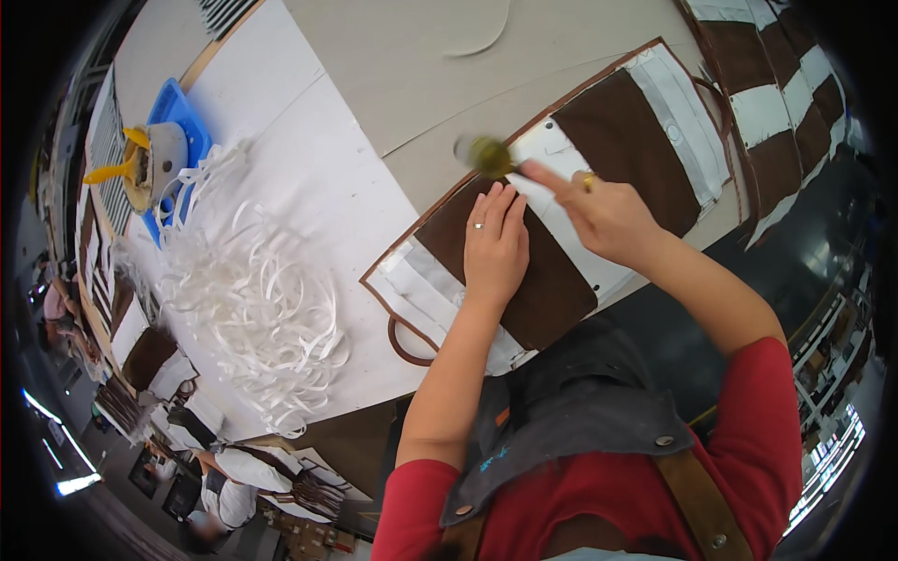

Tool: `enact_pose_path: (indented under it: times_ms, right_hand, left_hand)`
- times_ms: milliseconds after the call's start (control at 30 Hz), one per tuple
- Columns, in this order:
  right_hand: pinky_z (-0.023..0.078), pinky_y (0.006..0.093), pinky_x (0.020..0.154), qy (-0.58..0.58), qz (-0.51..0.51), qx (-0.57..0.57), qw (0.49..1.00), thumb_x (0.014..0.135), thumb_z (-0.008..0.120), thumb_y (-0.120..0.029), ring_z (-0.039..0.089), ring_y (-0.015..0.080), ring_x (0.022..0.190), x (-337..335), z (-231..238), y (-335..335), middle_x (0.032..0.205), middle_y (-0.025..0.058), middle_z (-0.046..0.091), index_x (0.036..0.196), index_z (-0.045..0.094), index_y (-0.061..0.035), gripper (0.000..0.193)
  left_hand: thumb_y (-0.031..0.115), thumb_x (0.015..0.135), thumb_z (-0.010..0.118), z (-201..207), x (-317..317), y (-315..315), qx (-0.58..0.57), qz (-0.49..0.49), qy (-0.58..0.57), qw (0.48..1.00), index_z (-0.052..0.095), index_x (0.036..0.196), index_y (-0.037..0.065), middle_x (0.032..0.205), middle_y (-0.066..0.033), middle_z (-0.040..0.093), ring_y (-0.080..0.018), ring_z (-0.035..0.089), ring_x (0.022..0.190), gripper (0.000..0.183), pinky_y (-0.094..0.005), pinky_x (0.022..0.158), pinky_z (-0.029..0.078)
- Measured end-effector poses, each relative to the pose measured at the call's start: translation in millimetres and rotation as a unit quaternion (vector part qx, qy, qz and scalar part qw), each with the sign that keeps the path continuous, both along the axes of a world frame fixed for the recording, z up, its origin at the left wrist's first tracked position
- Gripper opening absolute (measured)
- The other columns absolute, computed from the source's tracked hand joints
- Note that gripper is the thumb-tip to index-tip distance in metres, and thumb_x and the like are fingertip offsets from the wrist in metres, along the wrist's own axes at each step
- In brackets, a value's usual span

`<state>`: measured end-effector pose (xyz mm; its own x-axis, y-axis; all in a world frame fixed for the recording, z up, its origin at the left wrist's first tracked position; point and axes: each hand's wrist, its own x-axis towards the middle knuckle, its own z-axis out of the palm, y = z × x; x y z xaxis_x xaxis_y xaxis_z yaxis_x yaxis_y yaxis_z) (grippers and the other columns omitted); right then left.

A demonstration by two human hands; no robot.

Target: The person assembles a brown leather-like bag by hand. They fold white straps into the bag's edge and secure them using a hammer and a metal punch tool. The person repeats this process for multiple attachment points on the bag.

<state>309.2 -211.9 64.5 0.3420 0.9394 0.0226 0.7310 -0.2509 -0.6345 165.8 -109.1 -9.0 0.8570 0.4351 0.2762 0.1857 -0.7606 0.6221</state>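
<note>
Brown-and-white bag piece (pixel 552 276), laid flat on table (pixel 369 229). L hand (pixel 494 252): fingers extended, flat on brown part. R hand (pixel 608 215): fingers closed on tool (pixel 489 157), blurred, its head nr piece's far edge & just beyond L fingertips. To L: heap of white strips (pixel 267 313); farther out, tub (pixel 169 154) w/ yellow handles (pixel 110 173), beside blue tray (pixel 197 126).

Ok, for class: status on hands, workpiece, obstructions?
Left fingers on left brown panel; right fingers gripping hammer-like tool. Handled workpiece lying flat. White strips heaped left, apart from it.
</note>
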Motion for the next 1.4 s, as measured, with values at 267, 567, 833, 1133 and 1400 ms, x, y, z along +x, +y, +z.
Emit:
enact_pose_path:
  times_ms: [267,567,833,1133,1400]
  right_hand:
    - [0.049,0.0319,0.059,0.146,-0.116,-0.050,0.981,0.093,0.046,-0.005,0.060,0.0226,0.058,23,-3,-49,0.083,0.0130,0.066,0.142,0.040,-0.0167,0.051]
    - [0.045,0.0258,0.063,0.099,-0.223,-0.016,0.970,0.094,0.046,-0.005,0.052,0.0171,0.061,76,11,-71,0.119,0.0139,0.061,0.139,0.043,-0.0137,0.046]
    - [0.043,0.0224,0.066,0.190,-0.315,-0.017,0.930,0.096,0.043,-0.007,0.050,0.0085,0.070,103,10,-96,0.121,0.0087,0.061,0.140,0.043,-0.0127,0.044]
    - [0.038,0.0222,0.056,0.162,-0.330,-0.007,0.930,0.096,0.044,-0.009,0.039,0.0078,0.057,130,3,-117,0.089,0.0048,0.063,0.140,0.044,-0.0171,0.045]
    - [0.036,0.0208,0.055,0.125,-0.268,-0.063,0.953,0.095,0.043,-0.005,0.036,0.0060,0.056,157,7,-97,0.063,-0.0020,0.038,0.141,0.043,-0.0165,0.047]
  left_hand:
    - [-0.002,0.078,0.061,15,2,3,-0.010,0.009,0.008,1.000,0.064,0.103,0.005,0.099,-0.0091,0.062,-0.0259,0.060,0.092,0.026,-0.0364,0.085,0.044]
    - [0.006,0.082,0.059,11,72,-5,0.050,0.005,0.067,0.996,0.053,0.119,-0.003,0.130,-0.0208,0.047,-0.0366,0.044,0.120,0.038,-0.0469,0.098,0.035]
    - [0.000,0.079,0.059,6,64,-27,0.084,-0.085,0.089,0.989,0.056,0.119,0.003,0.125,-0.0152,0.050,-0.0329,0.044,0.122,0.040,-0.0475,0.103,0.035]
    - [0.007,0.080,0.062,15,100,-30,0.045,-0.013,0.097,0.994,0.051,0.125,0.001,0.133,-0.0181,0.046,-0.0363,0.043,0.122,0.046,-0.0452,0.102,0.033]
    - [0.016,0.084,0.059,13,176,-41,0.104,-0.048,0.053,0.992,0.050,0.126,-0.002,0.135,-0.0150,0.046,-0.0315,0.042,0.125,0.047,-0.0443,0.104,0.033]
